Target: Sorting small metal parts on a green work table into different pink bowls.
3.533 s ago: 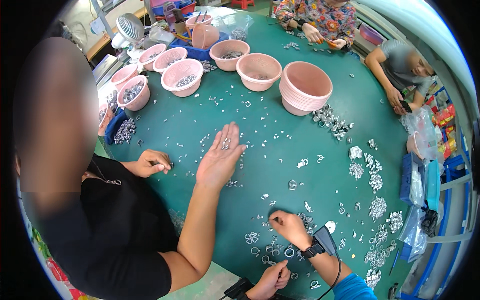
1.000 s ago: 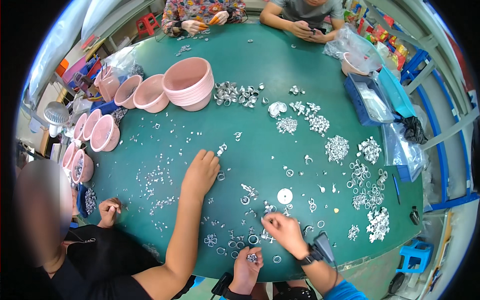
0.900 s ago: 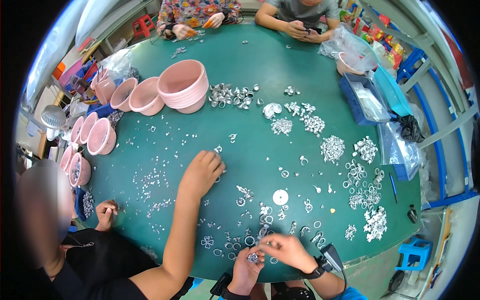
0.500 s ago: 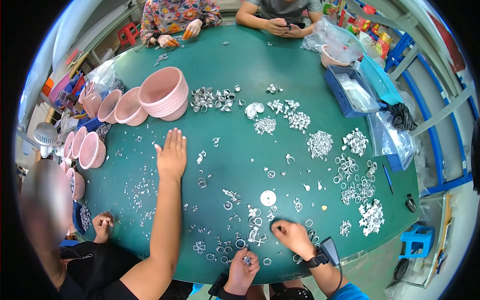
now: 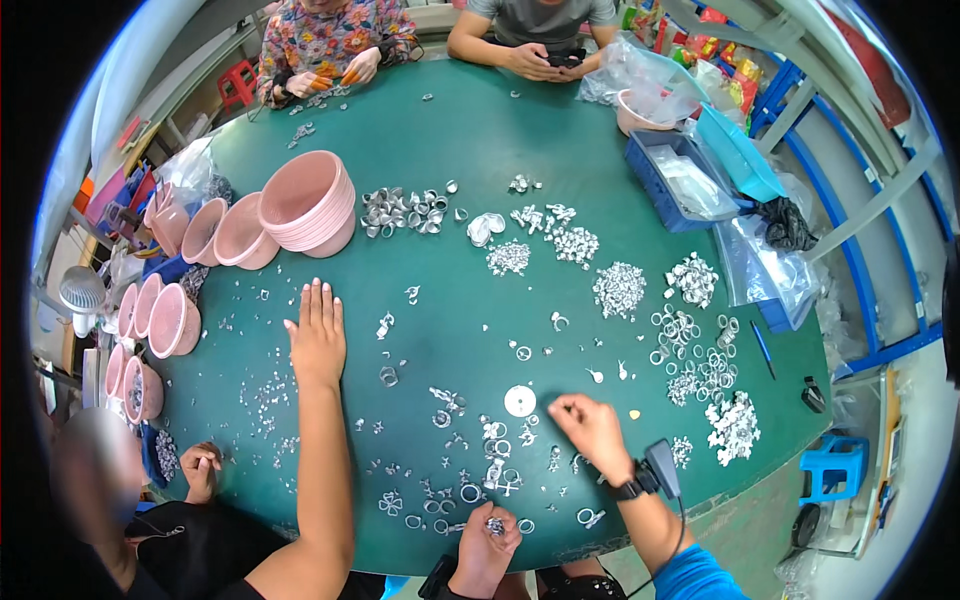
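Observation:
Near the table's front edge my left hand [image 5: 487, 548] is curled palm-up around some small silver metal pieces [image 5: 495, 525]. My right hand [image 5: 592, 428] hovers over the green table, thumb and fingers drawn together; whatever is between the tips is too small to make out. Just left of it lies a flat white disc [image 5: 520, 401] with a small centre hole. Between the disc and my left hand are scattered silver rings [image 5: 471, 492], a clover-shaped piece [image 5: 390, 502] and several small castings. Below my right wrist lies another ring piece [image 5: 590, 517].
A co-worker's arm [image 5: 325, 430] rests flat across the table at left. Pink tubs [image 5: 308, 205] stand beyond it. Sorted piles of silver parts [image 5: 620, 290] and rings [image 5: 715, 370] spread at right, near a blue pen [image 5: 763, 350]. Two people sit opposite.
My right hand has moved away from me, up beside the white disc. My left hand keeps its hold. The whole view has shifted slightly; one person's hands opposite have moved closer to small parts.

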The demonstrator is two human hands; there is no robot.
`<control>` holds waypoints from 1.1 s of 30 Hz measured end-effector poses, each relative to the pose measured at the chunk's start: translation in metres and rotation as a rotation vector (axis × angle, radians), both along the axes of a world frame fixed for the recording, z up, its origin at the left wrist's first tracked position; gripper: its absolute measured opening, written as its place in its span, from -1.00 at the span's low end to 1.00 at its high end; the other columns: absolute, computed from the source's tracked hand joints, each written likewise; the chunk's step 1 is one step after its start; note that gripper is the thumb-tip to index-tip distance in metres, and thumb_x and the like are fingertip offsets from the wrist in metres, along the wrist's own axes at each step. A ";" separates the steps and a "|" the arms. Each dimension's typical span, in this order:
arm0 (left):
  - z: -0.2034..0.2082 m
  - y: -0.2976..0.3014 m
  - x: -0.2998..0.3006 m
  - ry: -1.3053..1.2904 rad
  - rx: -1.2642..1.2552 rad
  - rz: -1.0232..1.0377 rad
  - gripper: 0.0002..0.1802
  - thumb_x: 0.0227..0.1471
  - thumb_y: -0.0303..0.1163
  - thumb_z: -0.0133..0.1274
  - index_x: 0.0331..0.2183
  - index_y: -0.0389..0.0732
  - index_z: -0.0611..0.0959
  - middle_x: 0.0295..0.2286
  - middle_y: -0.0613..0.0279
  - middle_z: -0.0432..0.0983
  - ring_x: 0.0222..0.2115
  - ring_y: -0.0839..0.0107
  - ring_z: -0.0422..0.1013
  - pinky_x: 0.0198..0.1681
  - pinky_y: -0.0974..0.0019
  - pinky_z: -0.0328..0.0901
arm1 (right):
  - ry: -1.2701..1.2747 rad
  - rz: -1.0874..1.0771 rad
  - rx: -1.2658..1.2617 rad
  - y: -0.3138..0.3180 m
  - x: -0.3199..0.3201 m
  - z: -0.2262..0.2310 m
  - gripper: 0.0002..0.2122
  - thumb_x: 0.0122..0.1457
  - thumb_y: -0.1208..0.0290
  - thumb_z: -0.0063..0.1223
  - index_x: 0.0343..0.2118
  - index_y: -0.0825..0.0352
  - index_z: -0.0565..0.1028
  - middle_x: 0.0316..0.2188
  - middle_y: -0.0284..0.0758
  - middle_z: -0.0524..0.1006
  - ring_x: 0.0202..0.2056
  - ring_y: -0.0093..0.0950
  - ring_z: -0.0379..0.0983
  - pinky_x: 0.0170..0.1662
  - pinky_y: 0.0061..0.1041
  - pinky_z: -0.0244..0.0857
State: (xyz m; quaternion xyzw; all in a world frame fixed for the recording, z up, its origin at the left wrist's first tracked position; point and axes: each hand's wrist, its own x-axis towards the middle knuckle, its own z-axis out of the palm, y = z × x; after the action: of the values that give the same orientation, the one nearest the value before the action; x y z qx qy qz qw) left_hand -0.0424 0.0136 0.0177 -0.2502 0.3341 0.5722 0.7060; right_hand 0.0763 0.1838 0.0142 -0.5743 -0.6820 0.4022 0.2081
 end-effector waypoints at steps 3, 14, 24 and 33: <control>0.007 0.016 0.016 0.095 -0.081 -0.012 -0.68 -0.05 -0.25 -0.29 -0.58 -0.28 0.43 -0.66 0.20 0.27 -0.64 0.42 0.19 -0.65 0.44 0.09 | 0.250 0.180 -0.187 -0.035 0.015 0.038 -0.89 -0.10 0.43 0.05 -0.47 0.29 0.47 -0.81 -0.52 0.27 -0.73 -0.79 0.06 -0.68 -0.74 -0.02; -0.003 0.004 0.041 -0.151 0.058 -0.065 -0.71 -0.07 -0.24 -0.25 -0.68 -0.17 0.38 -0.73 0.26 0.19 -0.74 0.50 0.08 -0.72 0.50 -0.02 | -0.139 0.087 0.121 0.056 0.037 -0.001 -0.85 -0.12 0.31 -0.01 -0.49 0.24 0.46 -0.76 -0.28 0.39 -0.71 -0.41 0.31 -0.63 -0.49 0.14; -0.015 0.014 0.062 -0.280 0.264 0.103 -0.71 -0.05 -0.25 -0.25 -0.52 -0.28 0.43 -0.62 0.21 0.31 -0.59 0.42 0.23 -0.61 0.45 0.13 | -0.243 0.075 0.158 0.088 0.031 -0.023 -0.85 -0.08 0.30 -0.05 -0.56 0.27 0.41 -0.73 -0.27 0.41 -0.63 -0.27 0.36 -0.56 -0.38 0.21; 0.012 0.057 0.099 0.005 0.007 0.058 -0.70 -0.05 -0.28 -0.29 -0.51 -0.29 0.46 -0.62 0.23 0.32 -0.58 0.39 0.25 -0.58 0.46 0.15 | 0.177 0.409 -0.316 -0.020 0.085 0.049 -0.87 -0.12 0.43 0.06 -0.46 0.29 0.45 -0.82 -0.47 0.26 -0.74 -0.77 0.09 -0.67 -0.74 0.01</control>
State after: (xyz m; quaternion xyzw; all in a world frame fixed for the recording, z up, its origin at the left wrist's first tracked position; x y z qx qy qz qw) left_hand 0.0564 0.0705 0.0299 -0.2560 0.3263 0.5942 0.6892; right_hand 0.1608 0.1633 0.0635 -0.4126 -0.6916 0.5861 0.0892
